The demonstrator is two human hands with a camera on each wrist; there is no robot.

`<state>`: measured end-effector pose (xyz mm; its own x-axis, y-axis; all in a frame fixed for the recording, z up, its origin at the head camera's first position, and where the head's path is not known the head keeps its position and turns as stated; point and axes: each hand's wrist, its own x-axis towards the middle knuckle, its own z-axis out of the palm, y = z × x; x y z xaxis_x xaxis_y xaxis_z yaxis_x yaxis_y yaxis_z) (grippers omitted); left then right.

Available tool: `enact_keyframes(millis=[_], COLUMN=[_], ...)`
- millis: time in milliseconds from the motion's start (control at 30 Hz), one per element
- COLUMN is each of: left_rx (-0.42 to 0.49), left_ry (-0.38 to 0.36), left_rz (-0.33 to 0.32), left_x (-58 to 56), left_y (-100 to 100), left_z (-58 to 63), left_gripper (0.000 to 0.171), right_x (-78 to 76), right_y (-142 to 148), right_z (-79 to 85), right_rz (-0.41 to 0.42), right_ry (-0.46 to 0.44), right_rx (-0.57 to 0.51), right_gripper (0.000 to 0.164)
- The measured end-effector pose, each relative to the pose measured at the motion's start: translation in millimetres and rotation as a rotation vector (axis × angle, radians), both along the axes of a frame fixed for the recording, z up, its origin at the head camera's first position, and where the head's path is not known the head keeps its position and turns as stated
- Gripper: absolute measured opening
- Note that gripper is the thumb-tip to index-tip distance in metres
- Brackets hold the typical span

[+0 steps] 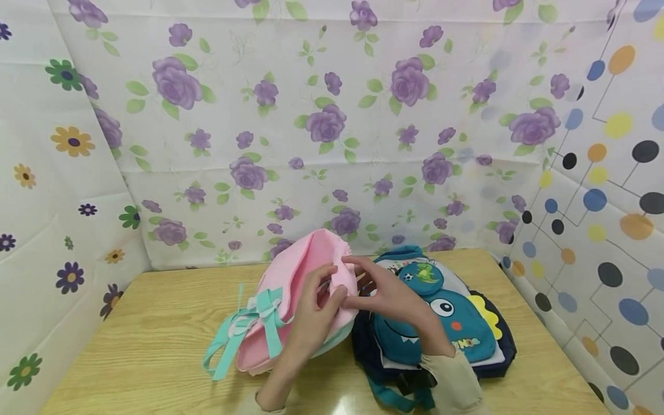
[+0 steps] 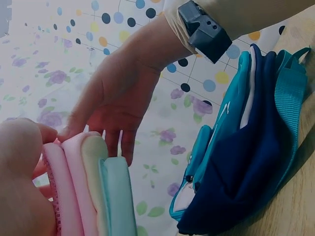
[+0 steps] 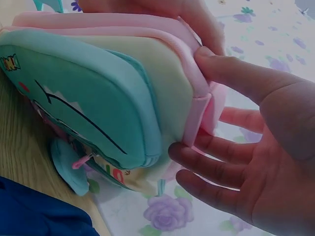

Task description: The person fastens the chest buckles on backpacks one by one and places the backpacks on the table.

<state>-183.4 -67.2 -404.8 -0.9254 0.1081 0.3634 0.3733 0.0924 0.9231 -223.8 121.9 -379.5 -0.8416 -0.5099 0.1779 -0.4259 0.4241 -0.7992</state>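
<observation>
A pink backpack with mint shoulder straps leans on the table, its strap side toward the head camera. My left hand pinches the bag's pink edge between thumb and fingers. Close by on the same edge, my right hand grips it with thumb on one side and fingertips on the other. The right wrist view shows the bag's mint dinosaur front pocket and my right thumb against the pink piping. In the left wrist view the bag's top stands between both hands.
Right beside the pink bag lies a navy and teal dinosaur backpack with a round teal pouch on its front. Both bags are on a wooden table. Patterned cloth walls enclose the table at the back and sides.
</observation>
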Motion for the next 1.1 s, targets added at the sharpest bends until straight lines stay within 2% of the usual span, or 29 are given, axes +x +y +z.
enact_keyframes(millis=[167,367,500,600,767,833,933,1033,1100], left_rx=[-0.018,-0.058,-0.069,-0.074,-0.106,-0.149,-0.259,-0.395,-0.473], left_ry=[0.025,0.063,0.146,0.194,0.217,0.186,0.101,0.010,-0.023], left_rz=[-0.005,-0.023,-0.034,-0.018,0.032,0.051,0.078,0.080,0.071], left_x=[3.3,12.3,15.2,15.3,11.2,7.3,0.3,-5.4,-8.5], left_y=[0.2,-9.3,-23.6,-37.0,-64.1,-76.9,-96.3,-112.8,-121.1], left_z=[5.2,21.3,30.8,36.3,39.9,38.4,33.2,26.9,22.6], left_gripper=[0.042,0.041,0.036,0.031,0.027,0.026,0.026,0.030,0.033], right_x=[-2.5,-4.6,-6.2,-6.6,-6.6,-6.7,-7.3,-8.4,-9.5], right_y=[6.2,12.6,16.0,17.9,19.6,19.9,20.3,20.9,21.4], right_z=[-0.7,-1.9,-2.6,-2.6,-2.4,-2.2,-2.6,-4.4,-6.6], right_rz=[0.020,0.041,0.051,0.058,0.066,0.065,0.063,0.068,0.076], right_ry=[-0.004,-0.028,-0.036,-0.054,-0.067,-0.074,-0.092,-0.104,-0.105], right_rx=[0.003,0.008,0.021,0.028,0.051,0.064,0.077,0.090,0.095], right_gripper=[0.075,0.076,0.077,0.078,0.078,0.078,0.078,0.077,0.076])
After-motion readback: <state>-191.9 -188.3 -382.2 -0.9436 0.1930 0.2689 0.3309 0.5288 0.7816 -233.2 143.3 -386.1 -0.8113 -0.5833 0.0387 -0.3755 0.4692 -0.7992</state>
